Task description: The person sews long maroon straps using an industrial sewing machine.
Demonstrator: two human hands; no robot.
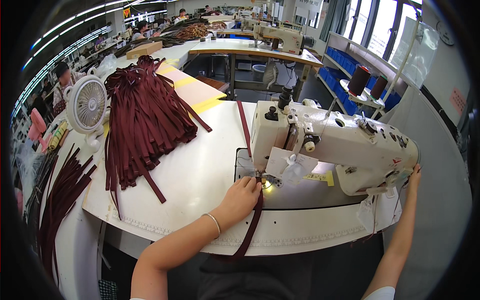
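A white industrial sewing machine [350, 132] stands on the table in front of me. Beside its needle, my left hand [242, 199] has its fingers closed on a maroon strap [254, 220]. The strap runs from under the presser foot area down over the table's front edge. A small lamp lights the needle spot, and my fingertips partly hide the foot. At the machine's right end, my right hand [414, 176] grips the rim of the handwheel [417, 152]; some of its fingers are hidden. Another piece of maroon strap [244, 127] lies behind the needle area, left of the machine head.
A big bundle of maroon straps [145, 120] is heaped on the table's left, with more straps [65, 200] hanging lower left. A white fan [89, 105] stands beside the heap. Thread cones [359, 81] rise behind the machine. Farther back are another sewing machine [282, 37] and people.
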